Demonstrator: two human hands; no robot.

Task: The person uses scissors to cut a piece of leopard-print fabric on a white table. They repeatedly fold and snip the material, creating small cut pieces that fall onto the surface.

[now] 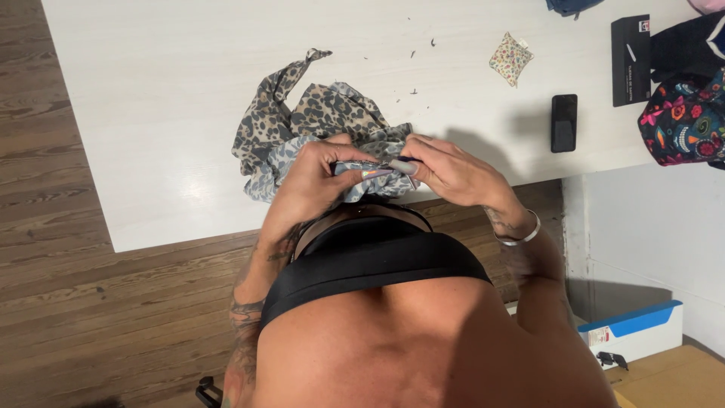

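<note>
Hands meet at the white table's (pixel 151 113) near edge: left hand (pixel 310 185) and right hand (pixel 453 174) together pinch a leopard-print cloth (pixel 302 125). Beyond lie a small floral pouch (pixel 510 57), a black phone (pixel 563 122) and a flat black box (pixel 630 60); a blue-and-white box (pixel 634 332) sits on the floor.

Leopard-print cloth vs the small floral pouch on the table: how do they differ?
The leopard-print cloth is large, crumpled and grey-tan with dark spots; the floral pouch is small, flat, squarish and pale with coloured flowers. The cloth lies at the table's near edge, gripped by both the left hand and right hand; the pouch lies apart, untouched, farther up the white table. Both are patterned fabric.
</note>
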